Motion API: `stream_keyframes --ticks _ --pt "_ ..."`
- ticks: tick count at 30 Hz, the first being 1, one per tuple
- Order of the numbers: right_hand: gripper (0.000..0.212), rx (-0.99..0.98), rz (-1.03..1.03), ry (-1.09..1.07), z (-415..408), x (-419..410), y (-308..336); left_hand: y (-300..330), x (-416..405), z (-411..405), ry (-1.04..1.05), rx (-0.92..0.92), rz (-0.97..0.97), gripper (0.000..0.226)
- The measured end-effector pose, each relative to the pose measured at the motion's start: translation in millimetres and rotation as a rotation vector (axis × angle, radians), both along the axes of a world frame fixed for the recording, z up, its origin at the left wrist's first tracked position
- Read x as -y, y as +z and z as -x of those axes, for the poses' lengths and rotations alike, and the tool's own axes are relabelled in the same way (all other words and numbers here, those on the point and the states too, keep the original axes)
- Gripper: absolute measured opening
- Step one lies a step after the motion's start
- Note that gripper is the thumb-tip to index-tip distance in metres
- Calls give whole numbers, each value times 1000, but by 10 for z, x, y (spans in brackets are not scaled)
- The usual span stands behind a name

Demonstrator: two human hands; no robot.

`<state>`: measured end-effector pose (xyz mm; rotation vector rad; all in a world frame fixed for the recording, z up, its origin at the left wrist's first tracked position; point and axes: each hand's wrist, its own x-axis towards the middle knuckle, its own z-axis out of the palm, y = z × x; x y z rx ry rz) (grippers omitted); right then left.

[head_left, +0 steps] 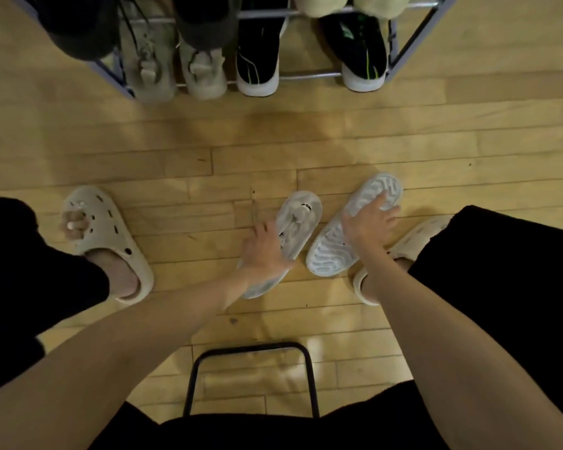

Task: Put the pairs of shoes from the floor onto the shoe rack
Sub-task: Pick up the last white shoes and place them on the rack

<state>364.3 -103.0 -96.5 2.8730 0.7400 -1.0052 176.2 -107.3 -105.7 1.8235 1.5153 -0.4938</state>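
left hand (262, 251) and right hand (369, 222) touch floor sneakers (330, 251).

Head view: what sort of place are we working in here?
Likely a home entryway or shoe corner: a metal shoe rack holding several pairs, wood plank flooring, and a loose pair of white sneakers on the floor under both hands.

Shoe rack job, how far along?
Done: the rack already holds beige sneakers and black sneakers on its lower shelf. In hand: left hand grips the upright white sneaker; right hand rests on the sole-up white sneaker. Left: lift this pair off the floor and rack it.
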Motion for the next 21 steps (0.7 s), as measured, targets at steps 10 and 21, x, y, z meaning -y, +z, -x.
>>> stream_keyframes --ticks 10,21 --pt "108 26 -61 -169 -20 -183 -158 -132 14 -99 -16 -77 -120 97" --pt "126 -213 -293 -271 -20 -399 243 70 -1179 141 -351 -48 -256 101"
